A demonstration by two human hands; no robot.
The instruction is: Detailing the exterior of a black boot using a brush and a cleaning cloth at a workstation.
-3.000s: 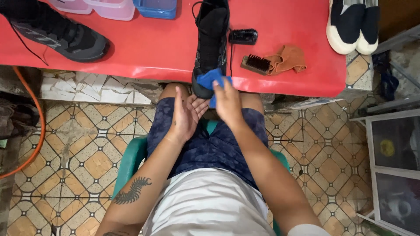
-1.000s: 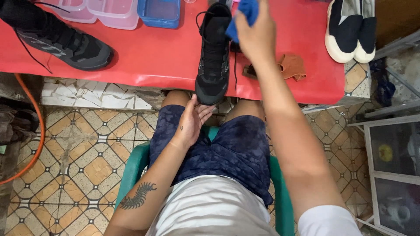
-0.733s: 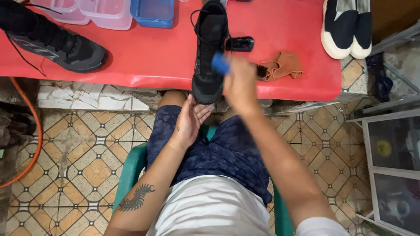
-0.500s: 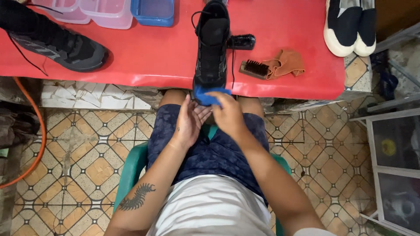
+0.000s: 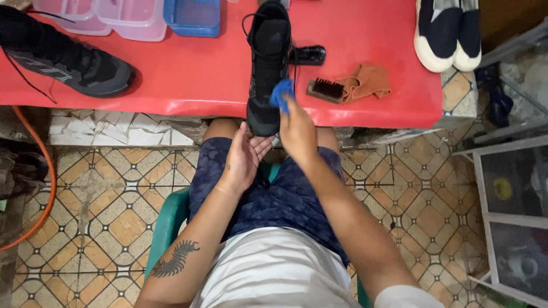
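A black sneaker (image 5: 267, 63) lies lengthwise on the red table (image 5: 188, 74), its toe hanging over the near edge. My right hand (image 5: 297, 128) holds a small blue cloth (image 5: 281, 93) against the shoe's right side near the toe. Just below the toe, my left hand (image 5: 245, 157) rests open above my lap, palm turned toward the shoe, fingertips close to it. I sit on a green plastic chair (image 5: 165, 225).
A second black sneaker (image 5: 68, 60) lies at the table's left. A brush (image 5: 325, 89), an orange cloth (image 5: 365, 81) and a small black object (image 5: 308, 55) sit right of the shoe. Plastic tubs (image 5: 142, 14), a black-and-white pair of shoes (image 5: 448, 31), an orange hose (image 5: 43, 188) and a metal rack (image 5: 514, 205) surround me.
My right hand with the blue cloth swept from the shoe's far end down to the toe, then back up a little along its right side. The left hand stayed near the toe.
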